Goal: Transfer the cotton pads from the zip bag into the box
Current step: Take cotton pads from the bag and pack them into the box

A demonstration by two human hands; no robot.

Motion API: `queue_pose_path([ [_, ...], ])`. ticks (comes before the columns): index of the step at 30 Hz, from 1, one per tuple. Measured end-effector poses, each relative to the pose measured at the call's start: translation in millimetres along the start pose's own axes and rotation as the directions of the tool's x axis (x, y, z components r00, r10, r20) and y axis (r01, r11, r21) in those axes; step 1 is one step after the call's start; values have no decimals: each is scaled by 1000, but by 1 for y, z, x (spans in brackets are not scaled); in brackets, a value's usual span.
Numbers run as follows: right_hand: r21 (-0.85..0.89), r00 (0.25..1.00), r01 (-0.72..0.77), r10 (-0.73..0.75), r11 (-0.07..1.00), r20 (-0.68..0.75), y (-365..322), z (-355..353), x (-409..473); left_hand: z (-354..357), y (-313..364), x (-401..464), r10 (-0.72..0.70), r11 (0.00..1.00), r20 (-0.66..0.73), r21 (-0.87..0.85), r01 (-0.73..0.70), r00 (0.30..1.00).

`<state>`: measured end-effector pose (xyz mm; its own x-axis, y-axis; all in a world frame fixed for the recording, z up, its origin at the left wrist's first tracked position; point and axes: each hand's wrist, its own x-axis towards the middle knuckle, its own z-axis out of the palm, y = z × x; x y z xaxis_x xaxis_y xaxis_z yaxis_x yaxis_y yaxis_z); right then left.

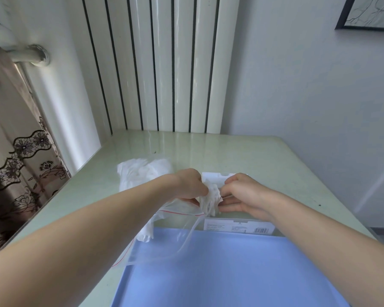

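cotton pads [210, 199] pinched in a bunch between left hand [190, 185] and right hand [242, 196], above the box [237, 227], zip bag [175, 231] dangling.

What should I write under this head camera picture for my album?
Two hands, left and right, hold a bunch of cotton pads over a white box, zip bag below.

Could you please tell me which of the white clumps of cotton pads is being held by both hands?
The white bunch of cotton pads pinched between the left hand and right hand. The far pile and the clump at the blue tray's corner lie untouched.
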<state>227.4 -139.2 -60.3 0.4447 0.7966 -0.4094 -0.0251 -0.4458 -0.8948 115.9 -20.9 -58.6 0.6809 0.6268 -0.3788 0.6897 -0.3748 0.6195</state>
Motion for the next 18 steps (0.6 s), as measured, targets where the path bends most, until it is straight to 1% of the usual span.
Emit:
queue_pose_path([
  [3, -13, 999, -33, 33, 999, 24, 2, -3, 5, 0, 1, 1, 36, 997, -23, 71, -34, 999],
  [6, 41, 997, -73, 72, 996, 31, 5, 0, 10, 0, 1, -1, 98, 985, -52, 148, -89, 994],
  [9, 51, 997, -77, 76, 996, 26, 6, 2, 13, 3, 1, -4, 172, 973, -65, 164, -160, 983],
  [12, 112, 997, -82, 79, 990, 24, 7, 4, 13, 5, 0, -3, 217, 956, -62, 217, -199, 974],
  [16, 154, 997, -81, 82, 985, 1, 6, 3, 10, 4, -4, -2, 246, 908, -56, 364, -210, 968],
  [18, 189, 996, -87, 92, 978, -17, 6, 2, 9, 8, -5, 0, 300, 870, -73, 429, -241, 951],
])
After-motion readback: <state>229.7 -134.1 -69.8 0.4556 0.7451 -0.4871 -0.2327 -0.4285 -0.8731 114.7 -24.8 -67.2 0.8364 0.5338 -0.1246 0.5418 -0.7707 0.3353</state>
